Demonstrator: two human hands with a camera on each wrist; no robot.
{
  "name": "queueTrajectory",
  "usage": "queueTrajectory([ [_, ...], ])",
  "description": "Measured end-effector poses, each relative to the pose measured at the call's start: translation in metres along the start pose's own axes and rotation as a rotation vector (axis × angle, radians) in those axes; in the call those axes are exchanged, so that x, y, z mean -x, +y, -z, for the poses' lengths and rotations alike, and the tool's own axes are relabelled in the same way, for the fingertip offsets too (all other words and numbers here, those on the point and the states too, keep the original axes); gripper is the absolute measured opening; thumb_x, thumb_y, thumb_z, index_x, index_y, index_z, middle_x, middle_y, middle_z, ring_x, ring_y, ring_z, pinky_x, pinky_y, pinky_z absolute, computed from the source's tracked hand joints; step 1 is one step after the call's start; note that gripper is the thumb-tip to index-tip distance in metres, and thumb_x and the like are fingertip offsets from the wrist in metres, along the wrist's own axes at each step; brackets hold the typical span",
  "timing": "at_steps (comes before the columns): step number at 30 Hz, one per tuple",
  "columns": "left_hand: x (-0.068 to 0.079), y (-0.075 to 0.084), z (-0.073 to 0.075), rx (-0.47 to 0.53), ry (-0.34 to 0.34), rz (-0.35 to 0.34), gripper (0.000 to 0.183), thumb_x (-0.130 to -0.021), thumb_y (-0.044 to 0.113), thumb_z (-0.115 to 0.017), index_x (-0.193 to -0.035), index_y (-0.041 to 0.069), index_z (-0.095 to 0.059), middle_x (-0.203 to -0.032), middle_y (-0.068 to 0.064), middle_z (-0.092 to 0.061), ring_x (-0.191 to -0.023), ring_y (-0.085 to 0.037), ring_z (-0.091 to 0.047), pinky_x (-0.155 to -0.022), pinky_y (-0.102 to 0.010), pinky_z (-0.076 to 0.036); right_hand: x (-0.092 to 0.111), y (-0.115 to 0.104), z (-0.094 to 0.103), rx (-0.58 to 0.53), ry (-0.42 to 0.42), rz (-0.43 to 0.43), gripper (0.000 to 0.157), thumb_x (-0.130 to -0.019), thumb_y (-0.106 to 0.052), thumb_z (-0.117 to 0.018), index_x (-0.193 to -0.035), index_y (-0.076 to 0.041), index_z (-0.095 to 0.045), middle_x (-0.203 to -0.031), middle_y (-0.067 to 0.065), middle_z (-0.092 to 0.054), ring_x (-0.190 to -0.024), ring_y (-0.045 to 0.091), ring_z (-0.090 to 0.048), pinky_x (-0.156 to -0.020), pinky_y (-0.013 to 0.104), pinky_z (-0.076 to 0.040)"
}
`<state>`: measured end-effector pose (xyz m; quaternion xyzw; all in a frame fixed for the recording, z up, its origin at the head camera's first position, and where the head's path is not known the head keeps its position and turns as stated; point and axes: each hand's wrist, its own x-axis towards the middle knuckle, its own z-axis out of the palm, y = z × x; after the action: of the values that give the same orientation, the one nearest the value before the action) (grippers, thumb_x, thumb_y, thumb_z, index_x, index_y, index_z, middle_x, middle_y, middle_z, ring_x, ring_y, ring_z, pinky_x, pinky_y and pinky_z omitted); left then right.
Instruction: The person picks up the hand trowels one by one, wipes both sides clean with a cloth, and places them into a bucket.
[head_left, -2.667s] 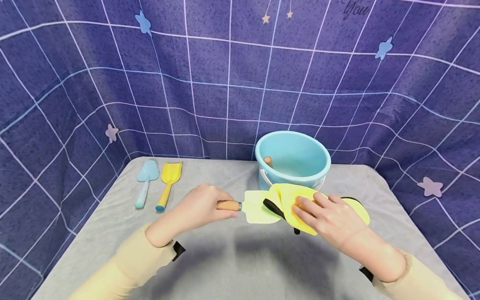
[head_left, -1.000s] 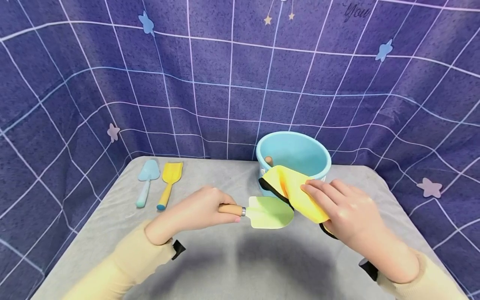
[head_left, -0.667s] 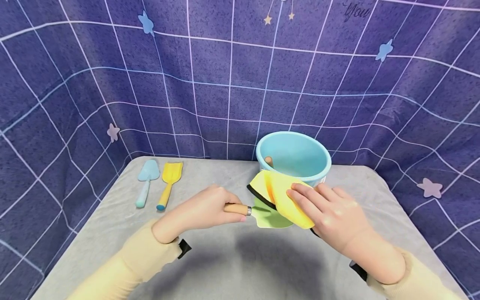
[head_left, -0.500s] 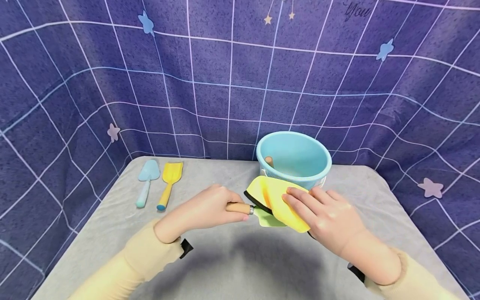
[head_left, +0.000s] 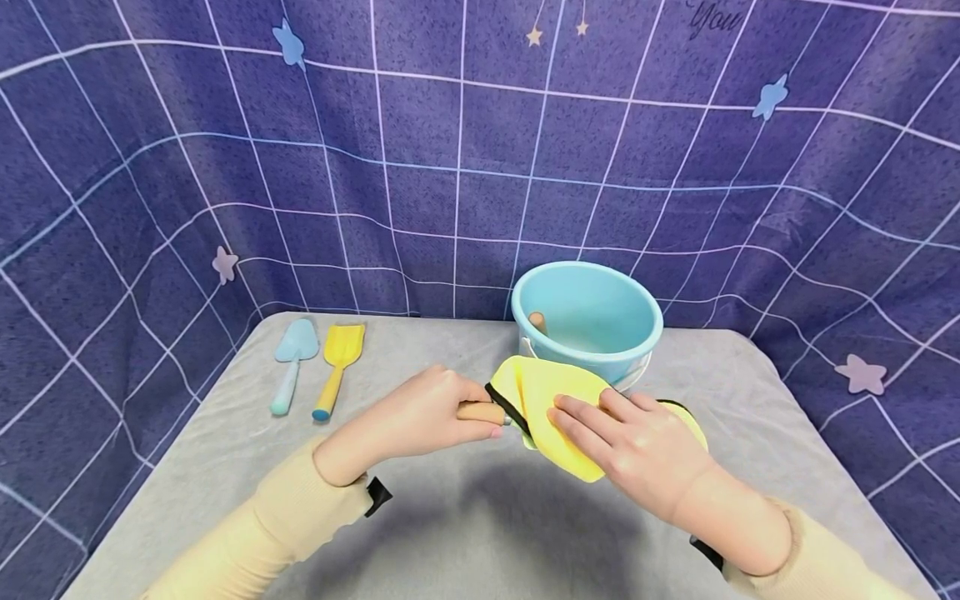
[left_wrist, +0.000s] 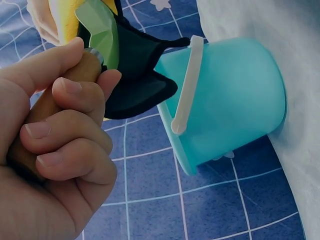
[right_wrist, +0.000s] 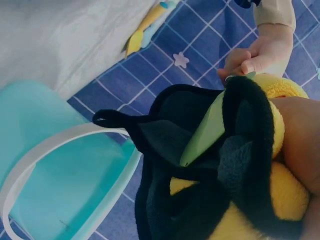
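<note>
In the head view my left hand (head_left: 431, 412) grips the wooden handle of a green garden trowel (head_left: 480, 412), held sideways above the table. The left wrist view shows the fingers curled round that handle and part of the green blade (left_wrist: 102, 37). A yellow cloth (head_left: 536, 404) with a dark underside and black edging is draped over the blade, hiding most of it from above. My right hand (head_left: 648, 454) holds the cloth against the trowel. From the right wrist, the blade (right_wrist: 207, 132) shows between the cloth's dark folds (right_wrist: 170, 135).
A light blue bucket (head_left: 600, 304) with a white handle (head_left: 633, 375) stands behind the cloth; a wooden handle end (head_left: 537, 322) shows inside it. At the back left of the grey-covered table (head_left: 420, 525) lie a light blue trowel (head_left: 296, 346) and a yellow toy shovel (head_left: 341, 358).
The cloth has moved left along the blade toward the handle, uncovering and then covering the green surface again. My left hand has shifted slightly right with the trowel.
</note>
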<state>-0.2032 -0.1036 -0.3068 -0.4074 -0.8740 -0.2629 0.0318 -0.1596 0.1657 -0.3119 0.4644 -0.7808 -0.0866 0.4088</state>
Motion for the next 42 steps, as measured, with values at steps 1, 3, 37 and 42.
queueTrajectory([
  [1,0.0,0.0,0.0,-0.005,0.002,-0.003,0.033,-0.079,0.032,-0.074,-0.058,0.022,-0.051,-0.054,0.018,-0.034,-0.049,0.005,-0.032,-0.045,-0.014,-0.029,0.0,0.0,0.0,0.001,-0.013,0.005,0.042,-0.096,-0.003,-0.028,-0.113,-0.012,-0.066,-0.111,-0.003,-0.066,-0.085,0.02,-0.057,-0.058,0.026,-0.041],
  [3,0.0,0.0,-0.001,-0.015,0.007,-0.012,0.033,-0.079,0.032,-0.074,-0.058,0.022,-0.051,-0.054,0.018,-0.034,-0.049,0.005,-0.032,-0.045,-0.014,-0.029,0.001,-0.001,-0.001,-0.003,-0.04,0.013,0.043,-0.096,-0.003,-0.026,-0.113,-0.012,-0.065,-0.112,-0.003,-0.066,-0.086,0.02,-0.057,-0.059,0.027,-0.042],
  [37,0.012,-0.014,0.0,-0.042,0.027,-0.044,0.021,-0.079,0.033,-0.075,-0.065,0.024,-0.062,-0.058,0.02,-0.043,-0.053,0.004,-0.038,-0.052,-0.015,-0.039,0.012,0.002,-0.007,-0.074,-0.195,0.012,0.048,-0.087,-0.001,-0.023,-0.115,-0.009,-0.061,-0.113,0.004,-0.061,-0.086,0.024,-0.052,-0.058,0.031,-0.04],
  [42,0.016,-0.017,0.0,-0.04,0.031,-0.051,0.016,-0.079,0.03,-0.075,-0.069,0.023,-0.065,-0.06,0.02,-0.047,-0.054,0.004,-0.04,-0.054,-0.015,-0.04,0.014,0.003,-0.008,-0.071,-0.199,0.013,0.048,-0.087,-0.001,-0.023,-0.115,-0.009,-0.061,-0.113,0.003,-0.061,-0.085,0.024,-0.051,-0.056,0.029,-0.038],
])
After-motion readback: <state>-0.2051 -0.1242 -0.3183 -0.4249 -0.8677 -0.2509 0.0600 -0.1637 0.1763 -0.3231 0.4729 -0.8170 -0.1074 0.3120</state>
